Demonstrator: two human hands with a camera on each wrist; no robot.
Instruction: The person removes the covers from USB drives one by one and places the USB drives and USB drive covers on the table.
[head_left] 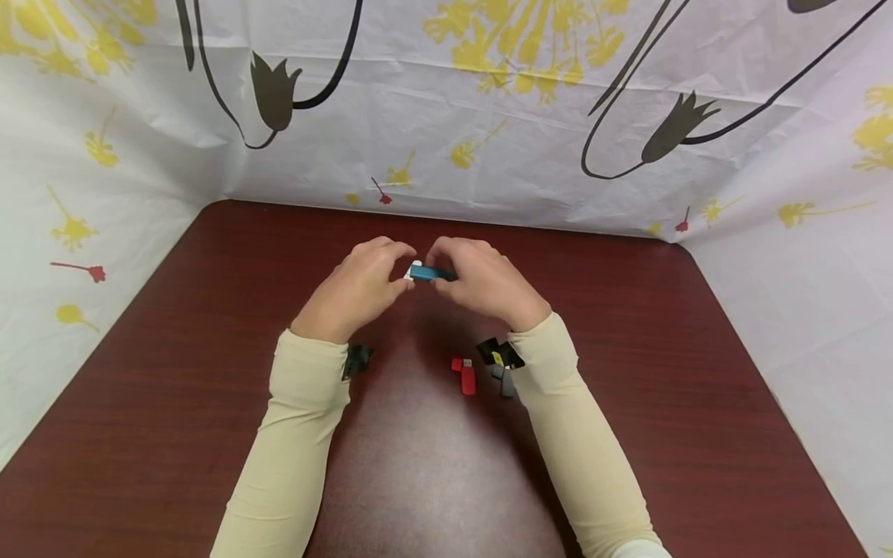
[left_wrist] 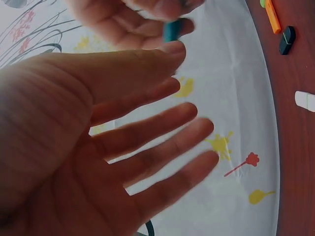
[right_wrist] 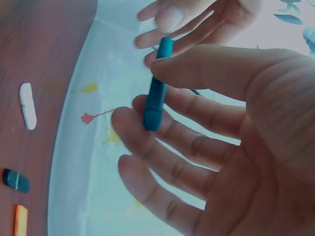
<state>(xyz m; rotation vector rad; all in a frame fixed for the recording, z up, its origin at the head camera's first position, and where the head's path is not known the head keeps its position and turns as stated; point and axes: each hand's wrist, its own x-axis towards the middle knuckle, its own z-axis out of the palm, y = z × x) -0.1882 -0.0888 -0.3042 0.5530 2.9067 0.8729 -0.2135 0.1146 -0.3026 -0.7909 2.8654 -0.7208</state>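
Note:
A blue USB flash drive [head_left: 429, 273] is pinched between the thumb and fingers of my right hand [head_left: 481, 279], above the table. The right wrist view shows the flash drive [right_wrist: 156, 93] as a slim capped-looking stick, slanted, with its far end toward the other hand. My left hand [head_left: 359, 287] hovers beside that far end. In the left wrist view the fingers of the left hand [left_wrist: 123, 132] are extended and spread, and its thumb tip is close to the drive; contact cannot be made out.
On the dark red table [head_left: 209, 387] lie a red USB flash drive [head_left: 467, 380] with its cap off and a grey one [head_left: 508, 384] partly behind the right sleeve. A white stick [right_wrist: 28, 105], a black one [right_wrist: 16, 181] and an orange one [right_wrist: 21, 221] lie farther off. Patterned sheeting surrounds the table.

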